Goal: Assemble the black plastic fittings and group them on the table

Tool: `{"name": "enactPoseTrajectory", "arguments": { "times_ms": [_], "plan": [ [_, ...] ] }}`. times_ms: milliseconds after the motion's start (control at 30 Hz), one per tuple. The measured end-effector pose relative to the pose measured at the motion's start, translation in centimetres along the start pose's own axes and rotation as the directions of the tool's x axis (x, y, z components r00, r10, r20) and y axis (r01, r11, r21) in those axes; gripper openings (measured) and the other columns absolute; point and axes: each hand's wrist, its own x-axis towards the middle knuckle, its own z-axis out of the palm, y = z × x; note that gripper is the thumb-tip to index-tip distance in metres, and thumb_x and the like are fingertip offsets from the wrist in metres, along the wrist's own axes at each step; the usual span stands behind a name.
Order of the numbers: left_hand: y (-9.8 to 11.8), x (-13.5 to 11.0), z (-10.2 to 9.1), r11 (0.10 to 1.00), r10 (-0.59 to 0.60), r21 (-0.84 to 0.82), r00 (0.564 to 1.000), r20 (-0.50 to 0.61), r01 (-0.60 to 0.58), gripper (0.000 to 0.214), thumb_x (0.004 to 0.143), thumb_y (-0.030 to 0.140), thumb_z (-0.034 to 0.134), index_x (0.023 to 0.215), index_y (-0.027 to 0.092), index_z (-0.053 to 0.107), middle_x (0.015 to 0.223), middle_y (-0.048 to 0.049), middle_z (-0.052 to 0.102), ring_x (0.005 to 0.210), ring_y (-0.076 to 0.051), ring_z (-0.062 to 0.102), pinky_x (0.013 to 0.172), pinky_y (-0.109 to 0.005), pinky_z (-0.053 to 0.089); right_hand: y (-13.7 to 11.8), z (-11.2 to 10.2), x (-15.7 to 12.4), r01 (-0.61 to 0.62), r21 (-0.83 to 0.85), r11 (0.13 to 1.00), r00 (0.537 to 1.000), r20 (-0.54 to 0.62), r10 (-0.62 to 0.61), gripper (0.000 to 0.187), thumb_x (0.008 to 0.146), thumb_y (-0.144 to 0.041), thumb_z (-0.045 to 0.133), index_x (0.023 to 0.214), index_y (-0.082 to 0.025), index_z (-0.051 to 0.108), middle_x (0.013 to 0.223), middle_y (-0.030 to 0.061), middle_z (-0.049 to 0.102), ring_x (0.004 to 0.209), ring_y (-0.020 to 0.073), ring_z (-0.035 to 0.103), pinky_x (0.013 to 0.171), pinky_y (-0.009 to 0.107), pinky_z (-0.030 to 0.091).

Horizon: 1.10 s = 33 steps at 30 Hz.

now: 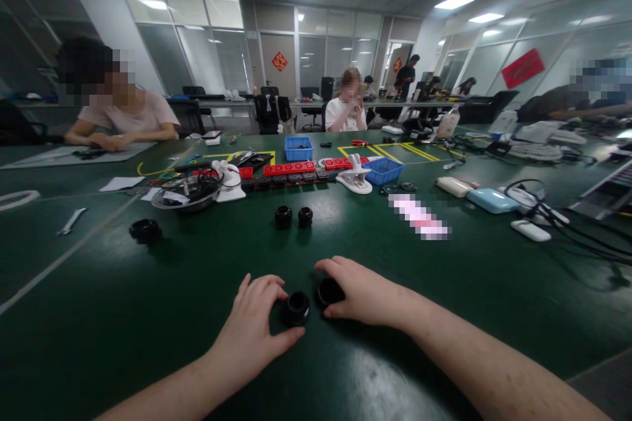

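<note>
My left hand (254, 325) rests on the green table (148, 316) with thumb and fingers curled round a small black threaded fitting (297, 307). Just right of it, my right hand (358, 293) cups a second black ring-shaped part (328, 291) against the table. The two parts sit close together between my hands. Two more black fittings (293, 216) stand side by side farther out, straight ahead. Another black ring (145, 230) lies off to the left.
A metal bowl of cables (186, 192), red power strips (291, 169), two blue bins (299, 148), white clamps (354, 177), a wrench (72, 220) and chargers with cords (530, 210) crowd the table's far half. People sit at the far side.
</note>
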Motion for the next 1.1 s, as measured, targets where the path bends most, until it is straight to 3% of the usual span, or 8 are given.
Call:
{"name": "enactPoseTrajectory", "arguments": {
  "times_ms": [200,433,600,900,1100],
  "plan": [
    [-0.2,0.0,0.1,0.999,0.025,-0.031,1.000,-0.010,-0.026,0.044,0.067,0.044,0.066,0.103,0.023,0.053,0.110,-0.0059,0.055,0.108,-0.029,0.049,0.102,-0.059,0.018,-0.6,-0.4,-0.3,0.042,-0.144,0.989,0.998,0.061,-0.033,0.052,0.065,-0.036,0.071,0.111,-0.016,0.056,0.101,0.0104,0.056,0.093,0.0252,0.053,0.079,0.036,0.044],
    [-0.5,0.1,0.2,0.998,0.059,-0.038,0.998,-0.006,-0.059,0.033,0.071,0.042,0.063,0.098,0.024,0.057,0.109,-0.0057,0.056,0.108,-0.030,0.049,0.101,-0.060,0.021,-0.5,-0.1,-0.3,0.055,-0.151,0.987,0.998,0.023,-0.053,0.066,0.065,-0.034,0.071,0.123,-0.015,0.046,0.109,0.0123,0.056,0.100,0.0266,0.052,0.083,0.037,0.042],
    [-0.4,0.0,0.1,0.997,0.069,-0.043,0.998,-0.006,-0.069,0.032,0.071,0.041,0.062,0.098,0.024,0.058,0.107,-0.0054,0.057,0.106,-0.029,0.050,0.101,-0.059,0.022,-0.2,0.1,-0.1,0.104,-0.201,0.974,0.994,0.036,-0.099,0.054,0.067,-0.036,0.068,0.115,-0.015,0.053,0.102,0.0116,0.057,0.093,0.0261,0.054,0.079,0.037,0.044],
    [-0.2,-0.1,0.2,0.997,0.072,-0.041,0.997,-0.011,-0.072,0.033,0.073,0.040,0.061,0.101,0.023,0.055,0.110,-0.0056,0.055,0.108,-0.028,0.048,0.102,-0.057,0.020,-0.2,0.9,-0.1,0.134,-0.220,0.966,0.990,-0.013,-0.140,0.051,0.066,-0.027,0.068,0.113,-0.016,0.051,0.102,0.0102,0.056,0.094,0.0245,0.053,0.081,0.036,0.043],
    [0.1,0.0,0.0,0.996,0.068,-0.059,0.997,-0.027,-0.070,0.031,0.073,0.040,0.061,0.099,0.024,0.057,0.110,-0.0049,0.055,0.107,-0.028,0.048,0.100,-0.054,0.028,-0.2,0.9,-0.2,0.136,-0.222,0.966,0.990,-0.015,-0.142,0.041,0.065,-0.026,0.069,0.101,-0.016,0.053,0.098,0.0081,0.057,0.091,0.0229,0.054,0.077,0.034,0.044]
  ]
}}
